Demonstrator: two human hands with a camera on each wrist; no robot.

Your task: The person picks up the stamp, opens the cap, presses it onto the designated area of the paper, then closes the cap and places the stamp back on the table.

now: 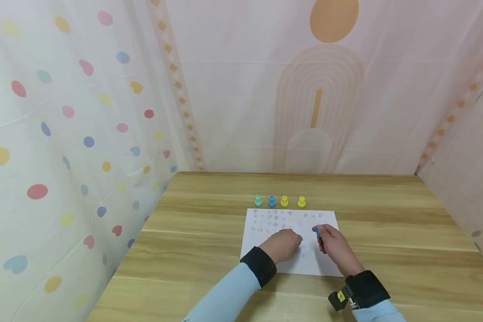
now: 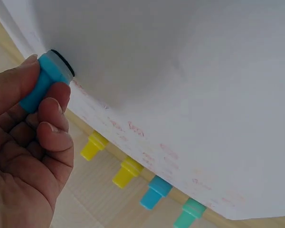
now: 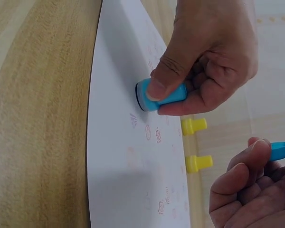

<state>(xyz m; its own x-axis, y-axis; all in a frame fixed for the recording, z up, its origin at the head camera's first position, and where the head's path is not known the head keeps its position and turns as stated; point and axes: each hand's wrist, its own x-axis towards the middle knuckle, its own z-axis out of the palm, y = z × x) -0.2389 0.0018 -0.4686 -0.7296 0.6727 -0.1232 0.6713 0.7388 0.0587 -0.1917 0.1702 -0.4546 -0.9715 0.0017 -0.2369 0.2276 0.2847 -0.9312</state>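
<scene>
My left hand (image 1: 282,246) grips a blue toy stamp (image 3: 147,94) by its handle, low over the white paper (image 1: 315,264). In the left wrist view the stamp's dark-rimmed face turns toward the sheet; whether it touches, I cannot tell. To the right of it, my right hand (image 1: 338,248) pinches a short blue cap-like piece (image 3: 279,151) above the paper, its far end hidden by the fingers. Small red and purple printed marks (image 1: 276,218) cover the upper part of the sheet.
Beyond the paper's far edge stand a mint stamp (image 1: 258,201), a blue stamp (image 1: 272,201) and two yellow stamps, one yellow stamp (image 1: 302,202) set slightly apart. The wooden table (image 1: 386,223) extends around the sheet. A patterned curtain (image 1: 233,89) hangs behind.
</scene>
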